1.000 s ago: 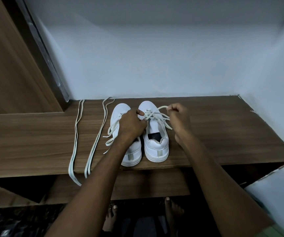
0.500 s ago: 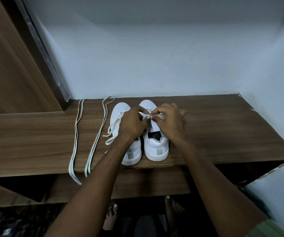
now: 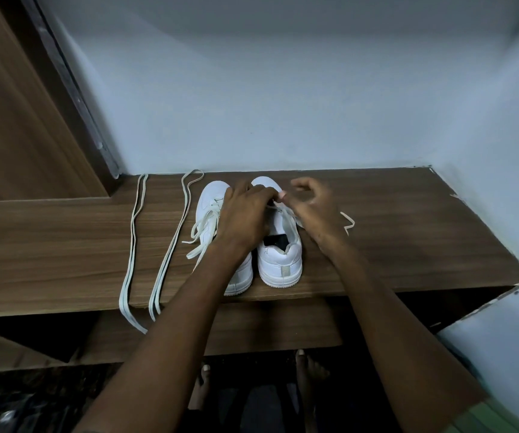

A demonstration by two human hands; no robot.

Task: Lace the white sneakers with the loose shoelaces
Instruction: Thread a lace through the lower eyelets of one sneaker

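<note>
Two white sneakers stand side by side on the wooden shelf (image 3: 408, 232), heels toward me. The left sneaker (image 3: 211, 195) has its lace (image 3: 201, 232) threaded, with loose ends spilling to its left. My left hand (image 3: 245, 217) lies over both shoes, its fingers pinching the lace (image 3: 347, 221) at the upper eyelets of the right sneaker (image 3: 280, 257). My right hand (image 3: 314, 207) meets it there, thumb and forefinger pinched on the same lace; a free end trails out to the right. The eyelets themselves are hidden under my fingers.
Two loose laces lie lengthwise on the shelf at the left, one (image 3: 131, 245) nearer the wooden panel (image 3: 17, 120), the other (image 3: 170, 245) beside the shoes, both hanging over the front edge. Pale walls close the back and right. My bare feet (image 3: 308, 370) show below.
My right hand came in from the right to meet the left over the right sneaker, and the lace end that it held out now lies on the shelf to the right.
</note>
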